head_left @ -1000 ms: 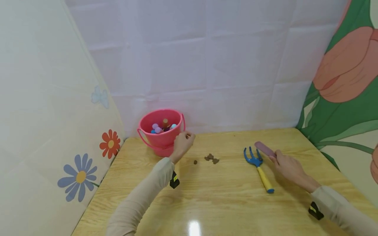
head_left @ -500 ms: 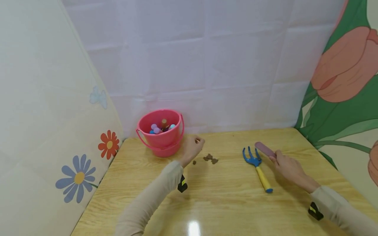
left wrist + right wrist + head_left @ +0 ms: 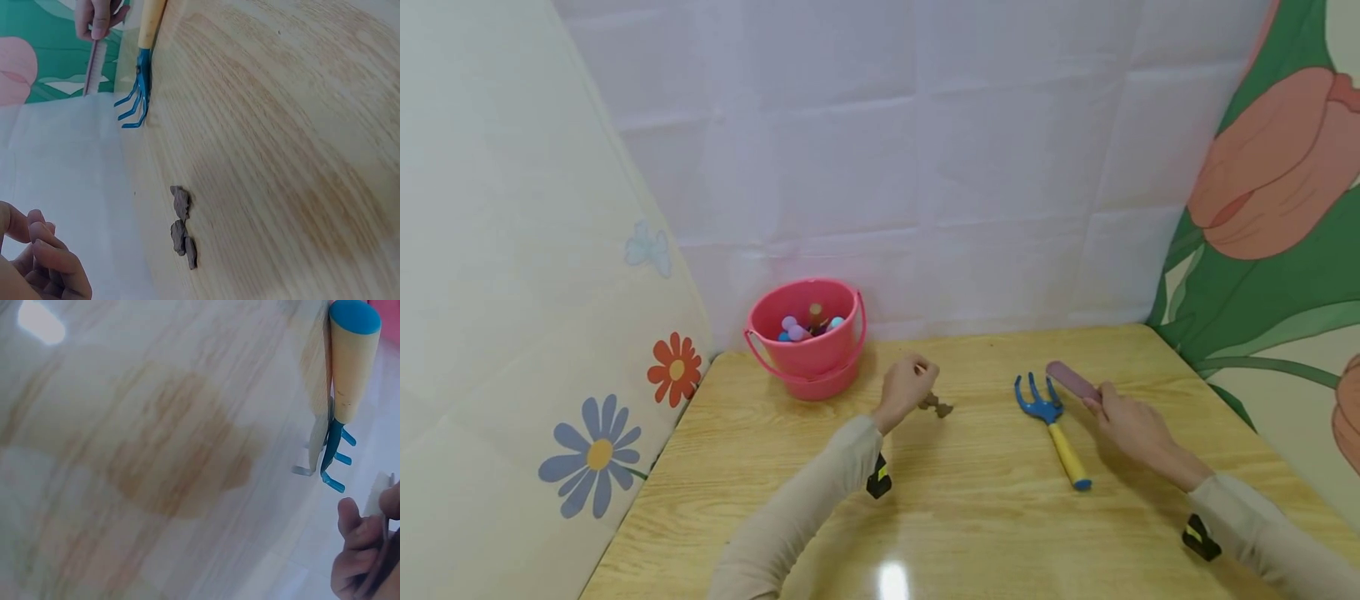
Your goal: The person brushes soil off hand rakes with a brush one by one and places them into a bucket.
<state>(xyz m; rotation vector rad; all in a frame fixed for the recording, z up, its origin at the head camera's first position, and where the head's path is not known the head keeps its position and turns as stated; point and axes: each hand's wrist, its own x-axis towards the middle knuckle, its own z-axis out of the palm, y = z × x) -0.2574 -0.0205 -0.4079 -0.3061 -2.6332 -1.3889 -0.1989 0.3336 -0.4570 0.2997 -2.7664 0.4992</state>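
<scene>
My left hand (image 3: 906, 390) hovers over the table beside several small brown clay-like lumps (image 3: 943, 409). Its fingers are loosely curled, and the left wrist view shows nothing between them. That same view has the flat brown pieces (image 3: 180, 202) lying on the wood in a short row. My right hand (image 3: 1133, 427) grips a brush (image 3: 1072, 380) with a mauve back; pale bristles (image 3: 95, 67) show in the left wrist view. Below the brush lies a hand fork (image 3: 1040, 407) with blue tines and a yellow handle. In the right wrist view the right-hand fingers (image 3: 356, 562) curl round the brush.
A pink bucket (image 3: 811, 363) with its handle down stands at the back left, holding purple and blue round-ended items and a brown one. White cloth (image 3: 985, 208) hangs behind the wooden table (image 3: 970, 508). Flower-printed sheets (image 3: 1262, 175) flank both sides.
My left hand has moved right from the bucket's side to the brown lumps, now hiding the spot of the small dark ball. The right hand and its brush have stayed in place.
</scene>
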